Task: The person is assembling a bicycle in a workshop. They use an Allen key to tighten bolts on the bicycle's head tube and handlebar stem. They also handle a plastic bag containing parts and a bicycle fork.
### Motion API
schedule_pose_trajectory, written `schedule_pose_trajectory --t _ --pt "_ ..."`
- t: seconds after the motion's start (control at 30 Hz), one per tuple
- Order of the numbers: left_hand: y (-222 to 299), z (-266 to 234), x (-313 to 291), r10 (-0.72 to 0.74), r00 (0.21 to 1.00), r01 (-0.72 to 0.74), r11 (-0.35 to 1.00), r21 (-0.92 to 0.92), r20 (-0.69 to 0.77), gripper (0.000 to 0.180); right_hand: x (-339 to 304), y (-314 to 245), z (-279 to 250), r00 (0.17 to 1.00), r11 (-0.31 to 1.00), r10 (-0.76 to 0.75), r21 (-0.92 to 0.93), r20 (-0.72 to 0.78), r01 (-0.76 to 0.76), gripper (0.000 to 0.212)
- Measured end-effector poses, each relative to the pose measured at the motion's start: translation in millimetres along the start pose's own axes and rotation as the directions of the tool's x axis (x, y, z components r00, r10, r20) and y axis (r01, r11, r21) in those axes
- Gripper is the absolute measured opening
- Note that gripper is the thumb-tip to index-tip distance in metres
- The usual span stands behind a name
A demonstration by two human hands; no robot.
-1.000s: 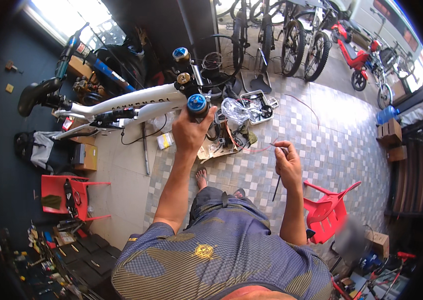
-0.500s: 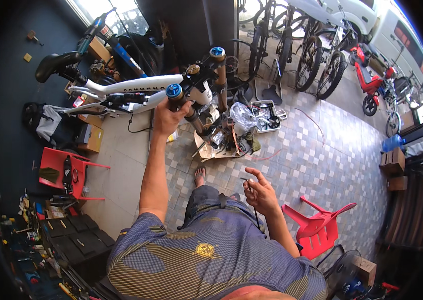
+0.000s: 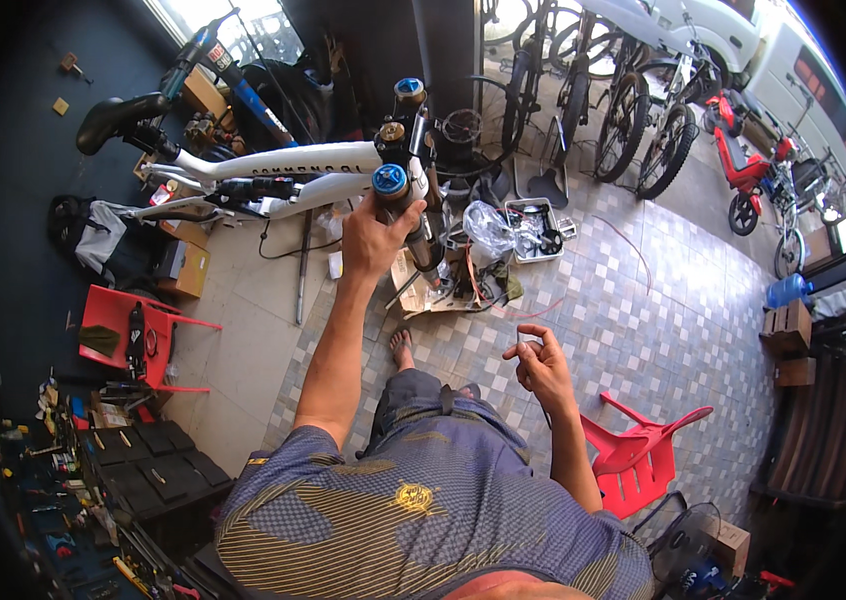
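Head view, looking down: a person stands over a white bicycle frame [image 3: 223, 165] in a workshop. The left hand [image 3: 375, 240] wraps around the near fork leg [image 3: 425, 250], just below its blue cap [image 3: 390, 180], fingers curled and thumb along the side. The right hand [image 3: 543, 370], raised over the tiled floor, pinches a thin dark cable [image 3: 520, 338] between thumb and fingertip, with its other fingers bent.

Compared with half a second ago, the fork has swung: the near cap sits farther right, the far cap [image 3: 409, 90] farther left, and the left hand has gone right with the near leg. The right hand is slightly higher and farther right.

The fork is at the frame's front end, left of the picture's centre. Its long axis slants from the caps down toward the floor, leaning right; the line through both caps points away from the person. The frame's long axis lies left to right, saddle [image 3: 118, 120] at the left.

Beyond the hands, an open pale case [image 3: 543, 258] on the floor contains dark parts, too small to tell apart. A clear plastic bag [image 3: 488, 230] lies just beside it; its contents are unclear
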State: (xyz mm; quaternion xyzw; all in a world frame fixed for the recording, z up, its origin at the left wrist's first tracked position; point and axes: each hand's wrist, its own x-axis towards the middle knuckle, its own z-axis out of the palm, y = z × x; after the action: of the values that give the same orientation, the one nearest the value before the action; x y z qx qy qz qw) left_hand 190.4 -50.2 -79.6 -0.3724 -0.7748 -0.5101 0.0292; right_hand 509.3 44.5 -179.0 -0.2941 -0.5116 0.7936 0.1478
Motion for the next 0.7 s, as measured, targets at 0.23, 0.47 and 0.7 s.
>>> schedule_pose_trajectory --t 0.23,0.47,0.7 --pt "-36 -21 10 -0.001 0.996 0.01 0.994 -0.111 0.084 0.032 -11 3 -16 0.999 0.999 0.0 -0.033 -0.041 -0.001 0.031" --pt "-54 -20 9 -0.01 0.999 0.005 0.993 -0.119 -0.038 0.037 -21 7 -37 0.992 0.992 0.002 -0.123 -0.126 -0.017 0.028" --pt "-89 64 -76 -0.484 0.871 0.346 0.725 -0.596 -0.082 0.036 -17 -10 -42 0.976 0.981 -0.089 -0.186 -0.2 0.052 0.025"
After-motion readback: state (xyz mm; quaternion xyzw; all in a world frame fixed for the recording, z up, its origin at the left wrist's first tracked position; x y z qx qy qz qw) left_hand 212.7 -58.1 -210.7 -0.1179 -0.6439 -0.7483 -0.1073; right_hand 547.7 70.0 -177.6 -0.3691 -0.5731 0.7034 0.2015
